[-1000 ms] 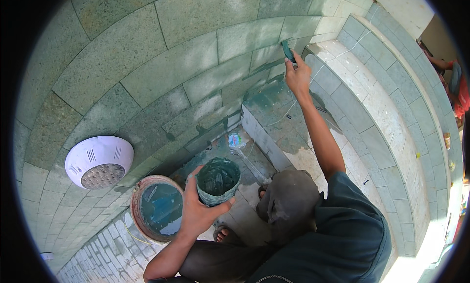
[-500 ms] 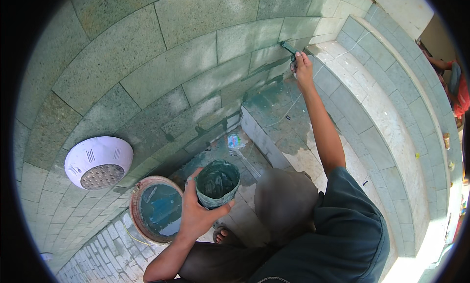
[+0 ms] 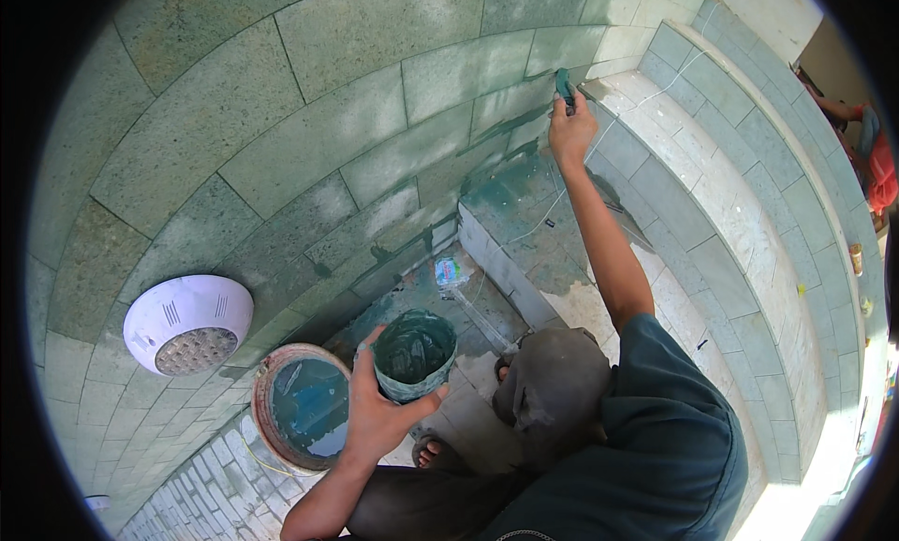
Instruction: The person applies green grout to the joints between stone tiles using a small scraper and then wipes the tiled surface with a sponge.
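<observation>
Tiled floor (image 3: 468, 416) (smeared green in places), bearing a round, reddish-rimmed bucket (image 3: 263, 415), a small printed packet (image 3: 450, 270) and the person's sandalled feet (image 3: 429, 453).

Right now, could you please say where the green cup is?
In the head view, the cup is in the left hand, below and slightly left of centre, right of the bucket.

ok so the curved wall of rectangular stone tiles (image 3: 272, 138) is speckled grey-green in a staggered brick pattern, the round streaky-green cup (image 3: 410, 389) has darker green paste (image 3: 415, 352) inside, and that domed round lamp (image 3: 187, 312) is whitish lilac
</observation>
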The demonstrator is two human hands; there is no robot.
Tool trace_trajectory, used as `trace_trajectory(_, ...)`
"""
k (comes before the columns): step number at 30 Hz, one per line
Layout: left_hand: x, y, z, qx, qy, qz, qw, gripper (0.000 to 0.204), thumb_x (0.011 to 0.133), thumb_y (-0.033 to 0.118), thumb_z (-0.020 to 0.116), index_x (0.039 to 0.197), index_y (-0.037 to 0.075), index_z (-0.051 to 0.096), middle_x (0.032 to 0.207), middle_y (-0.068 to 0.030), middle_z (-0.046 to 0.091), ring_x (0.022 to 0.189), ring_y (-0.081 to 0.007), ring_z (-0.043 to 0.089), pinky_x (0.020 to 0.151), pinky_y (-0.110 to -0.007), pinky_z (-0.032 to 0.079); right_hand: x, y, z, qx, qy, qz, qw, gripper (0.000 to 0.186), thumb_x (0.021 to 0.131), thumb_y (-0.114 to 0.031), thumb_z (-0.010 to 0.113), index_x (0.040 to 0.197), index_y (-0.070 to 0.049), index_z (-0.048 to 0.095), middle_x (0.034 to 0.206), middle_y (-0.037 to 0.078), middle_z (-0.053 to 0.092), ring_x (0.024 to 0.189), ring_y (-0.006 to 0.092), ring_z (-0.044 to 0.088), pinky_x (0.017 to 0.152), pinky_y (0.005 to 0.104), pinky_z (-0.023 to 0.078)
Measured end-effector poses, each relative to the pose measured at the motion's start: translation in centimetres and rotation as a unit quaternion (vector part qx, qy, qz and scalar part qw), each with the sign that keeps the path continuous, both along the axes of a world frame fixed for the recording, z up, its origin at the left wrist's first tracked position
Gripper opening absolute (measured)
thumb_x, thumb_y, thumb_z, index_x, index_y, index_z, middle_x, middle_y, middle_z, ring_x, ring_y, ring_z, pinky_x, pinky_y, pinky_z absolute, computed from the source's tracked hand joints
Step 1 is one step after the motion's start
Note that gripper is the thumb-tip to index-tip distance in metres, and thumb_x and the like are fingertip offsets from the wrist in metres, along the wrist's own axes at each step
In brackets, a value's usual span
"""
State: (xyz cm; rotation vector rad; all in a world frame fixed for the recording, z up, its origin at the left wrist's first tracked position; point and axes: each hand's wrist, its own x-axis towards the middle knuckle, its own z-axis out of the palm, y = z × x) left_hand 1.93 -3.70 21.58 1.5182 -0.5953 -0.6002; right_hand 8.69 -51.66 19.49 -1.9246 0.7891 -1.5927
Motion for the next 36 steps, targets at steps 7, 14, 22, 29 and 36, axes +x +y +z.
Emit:
trace_trajectory(7, 0.4, 0.4, -0.1, 0.008, 0.000, 0.005, 1.000, 0.084, 0.069, 0.003, 0.085, 0.137, -0.005, 0.037, 0.121, -0.0133, 0.059, 0.111, -0.0179, 0.061, 0.097, -0.032, 0.048, -0.6, 6.6, -0.6, 0.031, 0.037, 0.158, 0.986, 0.033, 0.094, -0.015, 0.065, 0.124, -0.004, 0.064, 0.073, 0.010, 0.066, 0.062, 0.0109, 0.061, 0.059, 0.0274, 0.048)
trace_trajectory(14, 0.1, 0.4, 0.4, 0.003, 0.003, 0.008, 1.000, 0.083, 0.069, 0.003, 0.084, 0.137, -0.004, 0.037, 0.121, -0.0129, 0.059, 0.111, -0.0181, 0.061, 0.097, -0.032, 0.048, -3.0, 3.2, 0.4, 0.132, -0.003, 0.331, 0.934, 0.030, 0.099, -0.016, 0.060, 0.124, 0.002, 0.061, 0.080, 0.002, 0.066, 0.065, 0.0089, 0.061, 0.058, 0.0243, 0.047)
trace_trajectory(22, -0.4, 0.3, 0.7, -0.015, 0.025, 0.010, 1.000, 0.083, 0.069, 0.002, 0.083, 0.138, -0.004, 0.036, 0.121, -0.0128, 0.059, 0.110, -0.0180, 0.061, 0.097, -0.032, 0.048, -1.9, -3.4, 0.5, 0.048, -0.014, 0.060, 0.997, 0.029, 0.096, -0.017, 0.063, 0.118, 0.001, 0.063, 0.082, 0.011, 0.070, 0.064, 0.0193, 0.066, 0.060, 0.0338, 0.050)
trace_trajectory(29, -0.4, 0.0, 0.8, -0.008, 0.013, 0.006, 1.000, 0.084, 0.069, 0.002, 0.083, 0.138, -0.004, 0.036, 0.121, -0.0128, 0.059, 0.111, -0.0178, 0.061, 0.097, -0.032, 0.048, -1.3, -0.4, 0.4, -0.051, 0.029, 0.007, 0.998, 0.028, 0.092, -0.014, 0.064, 0.118, -0.002, 0.064, 0.078, 0.017, 0.069, 0.064, 0.0263, 0.066, 0.062, 0.0380, 0.051)
trace_trajectory(36, -0.4, 0.0, 0.7, 0.005, 0.029, 0.013, 0.999, 0.083, 0.069, 0.001, 0.083, 0.138, -0.004, 0.037, 0.121, -0.0128, 0.060, 0.110, -0.0179, 0.061, 0.096, -0.032, 0.049, -2.2, 7.8, 0.2, 0.042, 0.058, 0.293, 0.954, 0.031, 0.095, -0.012, 0.064, 0.125, -0.003, 0.061, 0.075, 0.006, 0.066, 0.064, 0.0074, 0.058, 0.059, 0.0243, 0.046)
